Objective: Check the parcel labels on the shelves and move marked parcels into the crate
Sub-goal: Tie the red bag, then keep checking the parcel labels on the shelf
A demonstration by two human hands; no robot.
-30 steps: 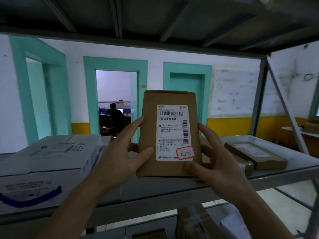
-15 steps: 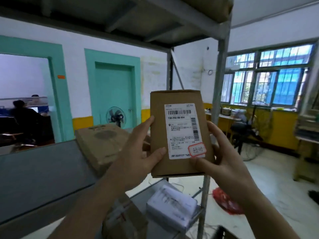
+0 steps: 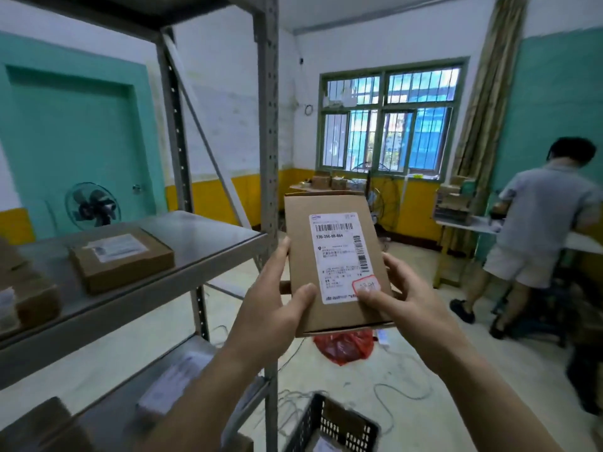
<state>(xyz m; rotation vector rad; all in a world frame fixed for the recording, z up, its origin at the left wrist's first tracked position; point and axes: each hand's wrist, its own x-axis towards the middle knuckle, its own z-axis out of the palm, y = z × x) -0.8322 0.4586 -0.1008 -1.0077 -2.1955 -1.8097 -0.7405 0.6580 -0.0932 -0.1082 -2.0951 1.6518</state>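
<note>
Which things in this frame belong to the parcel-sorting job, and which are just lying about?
Job: held parcel with red-marked label, left hand, right hand, crate, shelf parcel.

Lying about: fan, red bag, floor cables.

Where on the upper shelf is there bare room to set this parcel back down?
Bare metal runs along the upper shelf between the flat labelled box and the upright post. Left of that box it is crowded with stacked cartons.
</note>
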